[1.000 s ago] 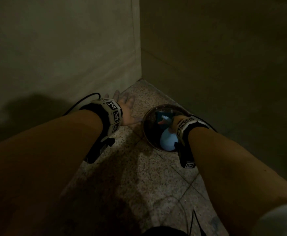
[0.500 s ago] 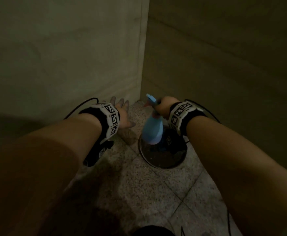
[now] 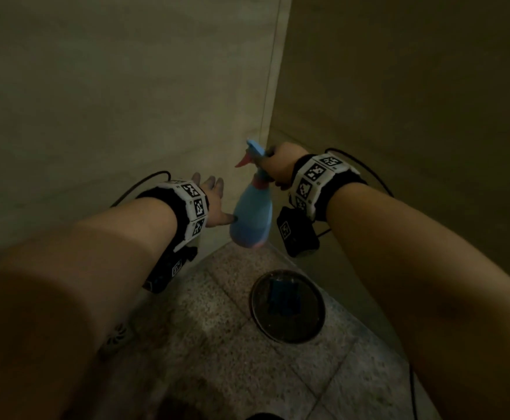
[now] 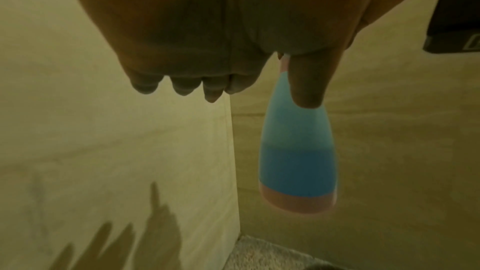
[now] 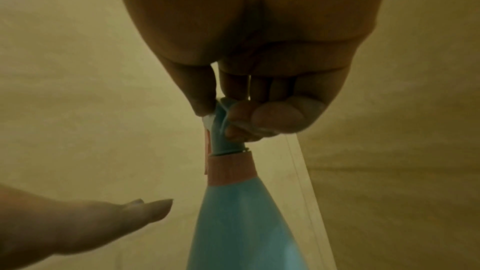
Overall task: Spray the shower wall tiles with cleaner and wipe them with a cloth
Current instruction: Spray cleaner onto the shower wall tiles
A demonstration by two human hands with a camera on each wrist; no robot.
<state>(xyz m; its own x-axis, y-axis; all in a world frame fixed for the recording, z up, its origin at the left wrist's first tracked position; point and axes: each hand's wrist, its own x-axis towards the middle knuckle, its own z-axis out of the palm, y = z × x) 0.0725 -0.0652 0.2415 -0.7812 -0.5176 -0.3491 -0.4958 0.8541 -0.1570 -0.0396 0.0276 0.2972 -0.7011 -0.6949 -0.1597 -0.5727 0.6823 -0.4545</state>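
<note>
The left wall point(image 3: 111, 101) is pale tile, and the shadow of spread fingers falls on its lower part in the left wrist view. The left hand point(image 3: 214, 201) is held out in front of it with fingers straight and slightly apart, holding nothing; its thumb point(image 4: 309, 85) points right toward the bottle point(image 3: 252, 218), and whether it touches the bottle cannot be told. The bottle, light blue with a pink base and collar, hangs upright in the air in front of the corner where the two walls meet, above the floor point(image 3: 217, 344). The right hand point(image 3: 281, 166) grips it by the sprayer head, thumb and fingers curled round the neck just above the collar, nozzle pointing left. Below, on the speckled floor, stands a dark round bucket point(image 3: 288, 307) with something blue inside, too dim to identify. The right wall point(image 3: 414, 101) is darker tile.
</note>
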